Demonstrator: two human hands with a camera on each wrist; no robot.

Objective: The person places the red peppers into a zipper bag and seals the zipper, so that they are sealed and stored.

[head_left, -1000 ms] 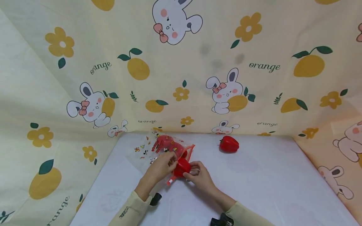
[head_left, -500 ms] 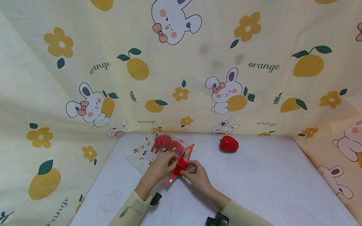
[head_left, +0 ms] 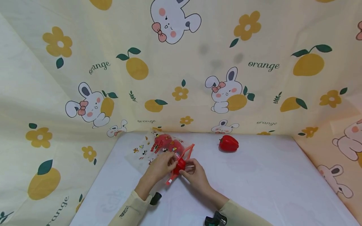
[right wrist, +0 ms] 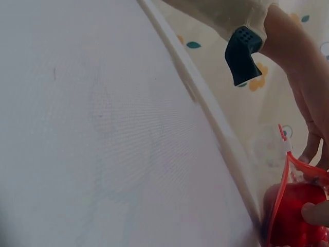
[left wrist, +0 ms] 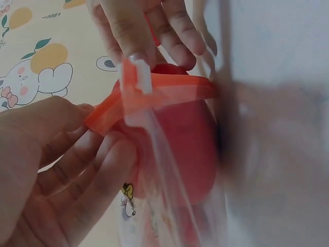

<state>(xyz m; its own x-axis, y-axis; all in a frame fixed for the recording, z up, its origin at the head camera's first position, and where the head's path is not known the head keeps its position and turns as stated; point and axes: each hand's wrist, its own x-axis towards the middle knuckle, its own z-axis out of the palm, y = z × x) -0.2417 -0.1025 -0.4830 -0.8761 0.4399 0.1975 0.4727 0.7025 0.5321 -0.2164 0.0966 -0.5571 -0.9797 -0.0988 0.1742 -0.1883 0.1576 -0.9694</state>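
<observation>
A clear plastic zip bag (head_left: 138,159) with small cartoon prints lies on the table, red things (head_left: 164,142) showing through it. My left hand (head_left: 158,168) pinches the bag's orange-red zip edge (left wrist: 175,86) between thumb and fingers. At the mouth, a red bell pepper (head_left: 179,165) is mostly inside the plastic, as the left wrist view shows. My right hand (head_left: 198,176) holds the pepper's outer end with thumb and fingers; in the right wrist view a fingertip (right wrist: 309,212) presses on its red skin (right wrist: 293,221).
A second red bell pepper (head_left: 228,143) lies at the back of the white table (head_left: 263,175), right of the bag. A cream curtain (head_left: 192,62) with rabbits and oranges rises behind. Each sleeve carries a black wrist device (head_left: 216,218).
My right hand has moved left, and the pepper has slid further into the bag's mouth. My left hand stays on the zip edge. The other pepper has not moved.
</observation>
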